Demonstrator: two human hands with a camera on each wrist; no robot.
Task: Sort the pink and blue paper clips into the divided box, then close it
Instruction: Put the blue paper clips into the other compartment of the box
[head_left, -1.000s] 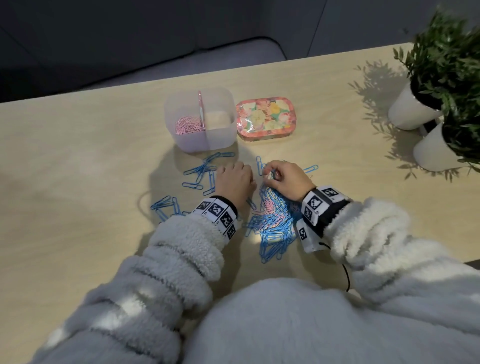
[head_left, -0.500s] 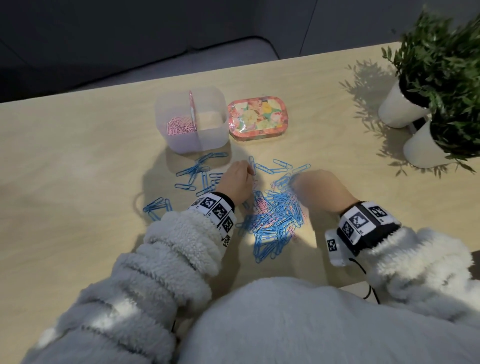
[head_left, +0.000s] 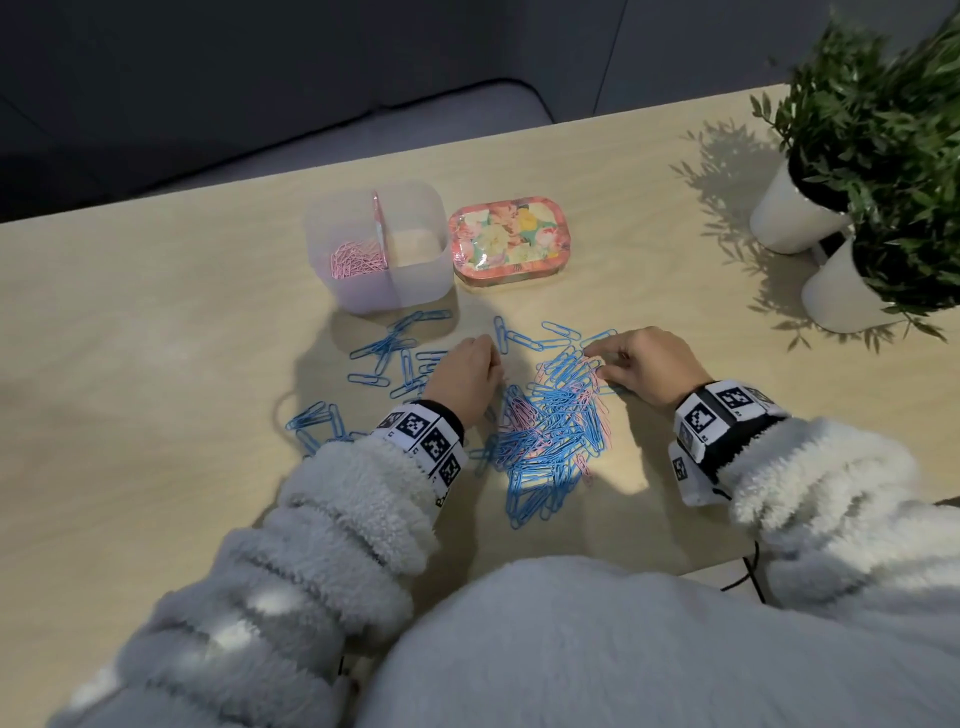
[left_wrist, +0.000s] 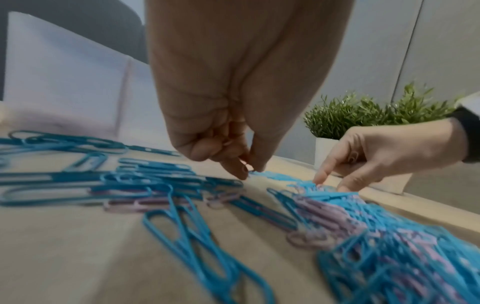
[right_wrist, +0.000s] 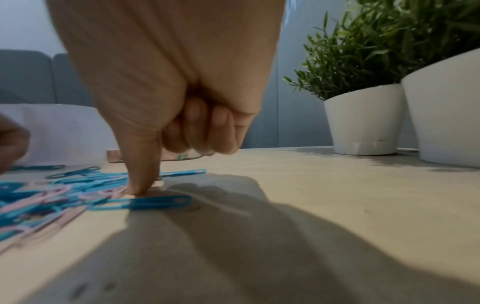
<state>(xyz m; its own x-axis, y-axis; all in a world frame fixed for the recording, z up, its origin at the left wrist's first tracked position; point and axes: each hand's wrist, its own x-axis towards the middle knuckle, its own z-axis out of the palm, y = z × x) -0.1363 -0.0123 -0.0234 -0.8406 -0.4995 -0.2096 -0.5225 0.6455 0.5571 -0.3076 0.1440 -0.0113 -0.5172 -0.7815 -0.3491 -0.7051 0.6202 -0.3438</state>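
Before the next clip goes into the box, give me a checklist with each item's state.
1. Divided box open, floral lid beside it: ok.
2. Left compartment holds pink clips only: ok.
3. Right compartment free for blue clips: ok.
4. Mixed pile fully sorted: not ok, pink and blue lie together.
5. Left hand pinching a clip: cannot tell.
6. Right hand touching the pile's edge: ok.

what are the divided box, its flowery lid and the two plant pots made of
Frosted divided box: seemingly translucent plastic, since the pink clips show hazily through its wall. Floral lid: glossy, with highlights on the print; plastic or tin, can't tell which. Two white plant pots: smooth and opaque with a faint sheen, probably glazed ceramic, possibly plastic.
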